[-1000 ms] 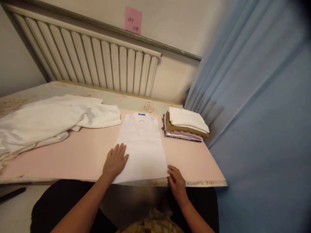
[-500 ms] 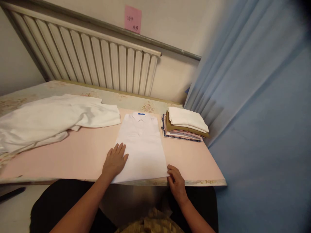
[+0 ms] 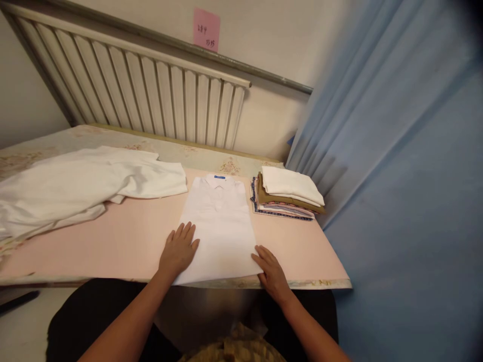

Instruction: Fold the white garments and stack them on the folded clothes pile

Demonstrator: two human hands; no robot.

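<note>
A white shirt (image 3: pixel 222 236) lies folded in a long panel on the pink mat, its collar and small blue label at the far end. My left hand (image 3: pixel 178 251) rests flat on the shirt's left edge near the front, fingers stretched out. At the opposite edge, my right hand (image 3: pixel 270 269) touches the shirt's lower right side with its fingertips, fingers extended and slightly apart. The shirt's near hem runs along the table's front edge.
Another white garment (image 3: pixel 86 186) lies loosely spread at the left. A stack of folded clothes (image 3: pixel 289 196) stands at the right, beside a blue curtain (image 3: pixel 400 201). Behind the table are a radiator (image 3: pixel 151 90) and a pink note (image 3: pixel 206 29) on the wall.
My right hand has shifted slightly up and left from the shirt's lower right corner, its fingers now reaching over the edge. My left hand and the shirt have stayed in place.
</note>
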